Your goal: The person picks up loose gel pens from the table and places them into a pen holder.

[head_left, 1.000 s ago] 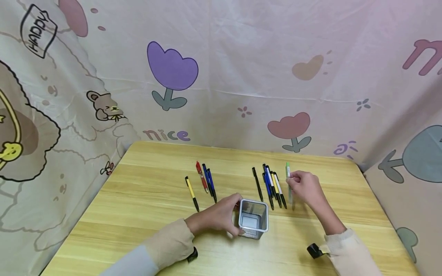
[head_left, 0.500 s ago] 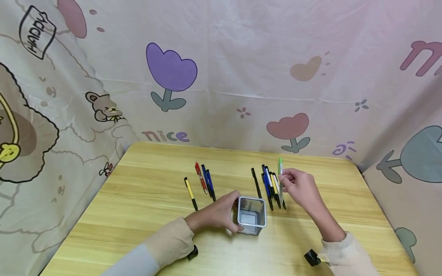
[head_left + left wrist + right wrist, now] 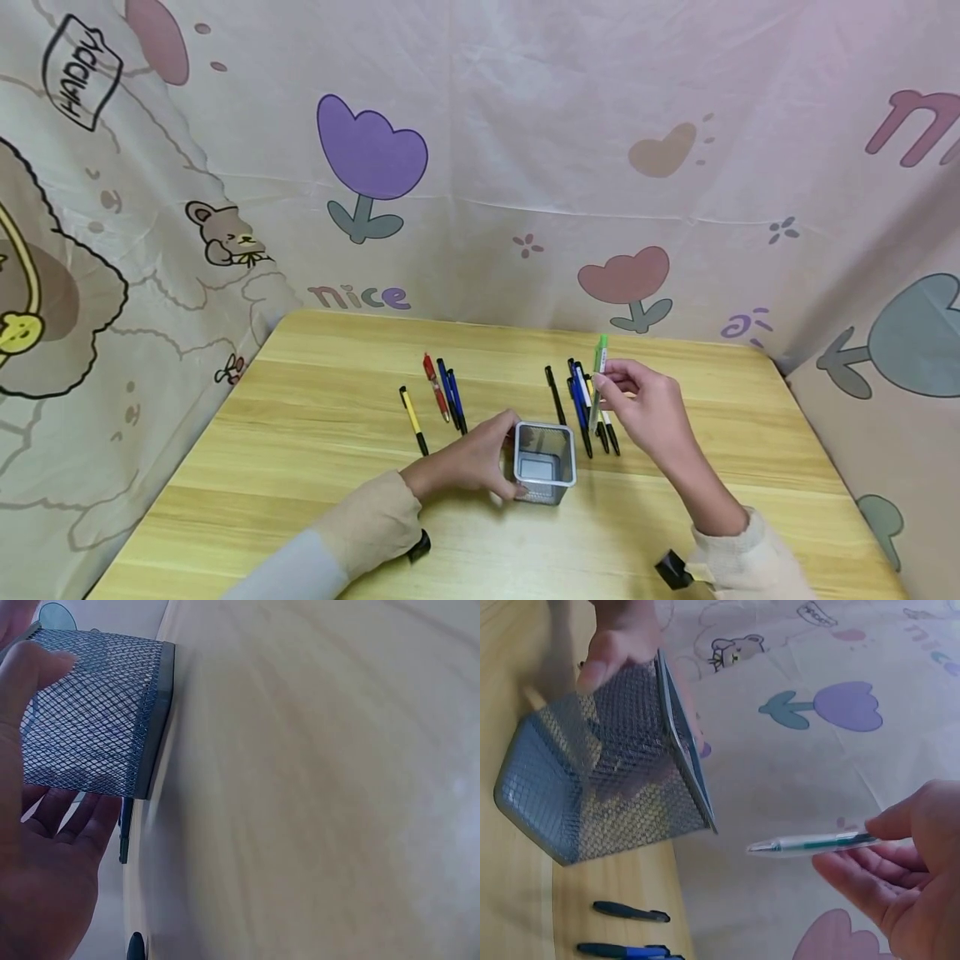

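Observation:
My left hand [image 3: 474,460] grips a square silver mesh pen holder [image 3: 542,493] from its left side, thumb and fingers on opposite walls. The holder stands upright on the table with its opening up; no pens show inside it. My right hand [image 3: 647,407] pinches a clear ballpoint pen [image 3: 600,360] with a green top between thumb and fingers, tip downward. In the right wrist view the ballpoint pen [image 3: 810,844] is apart from the mesh wall [image 3: 630,769], its tip toward the holder. In the left wrist view my thumb [image 3: 37,671] lies against the mesh.
Several black, blue, white and yellow pens [image 3: 579,408] lie behind the holder, partly under the raised pen in the head view. To the left lie a red pen [image 3: 436,387], two blue pens [image 3: 453,396] and a yellow pen [image 3: 412,417]. A printed curtain [image 3: 480,167] surrounds the table [image 3: 300,400].
My right hand has lifted the green-topped ballpoint pen and moved it left over the pen group, toward the holder. My left hand keeps its grip on the holder.

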`<action>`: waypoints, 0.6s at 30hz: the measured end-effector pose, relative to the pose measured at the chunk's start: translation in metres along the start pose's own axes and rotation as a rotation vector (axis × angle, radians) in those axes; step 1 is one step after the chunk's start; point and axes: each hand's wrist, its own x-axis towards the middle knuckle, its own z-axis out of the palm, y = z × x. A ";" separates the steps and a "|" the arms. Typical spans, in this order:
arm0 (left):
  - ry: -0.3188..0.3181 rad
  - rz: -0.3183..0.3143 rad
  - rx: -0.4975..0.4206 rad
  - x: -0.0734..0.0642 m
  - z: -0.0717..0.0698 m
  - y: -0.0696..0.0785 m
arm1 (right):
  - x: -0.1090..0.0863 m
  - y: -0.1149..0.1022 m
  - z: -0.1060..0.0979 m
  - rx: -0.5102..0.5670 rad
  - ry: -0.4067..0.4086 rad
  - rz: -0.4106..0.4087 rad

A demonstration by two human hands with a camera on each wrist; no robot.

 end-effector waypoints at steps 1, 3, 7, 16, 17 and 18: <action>0.000 -0.002 0.000 0.000 0.000 0.000 | -0.001 -0.001 0.001 0.022 0.004 -0.010; 0.000 -0.006 0.004 0.001 -0.001 0.000 | -0.001 -0.003 0.004 0.064 0.007 -0.031; 0.005 -0.012 0.007 0.002 -0.001 -0.001 | -0.003 -0.004 0.011 0.122 -0.001 -0.066; 0.015 0.001 0.003 0.003 -0.001 -0.002 | -0.008 0.003 0.027 0.127 -0.057 -0.025; 0.018 0.002 0.005 0.003 -0.001 -0.002 | -0.008 0.004 0.028 0.111 -0.057 -0.022; 0.022 0.003 0.007 0.003 -0.002 -0.003 | -0.009 0.004 0.029 0.093 -0.058 -0.019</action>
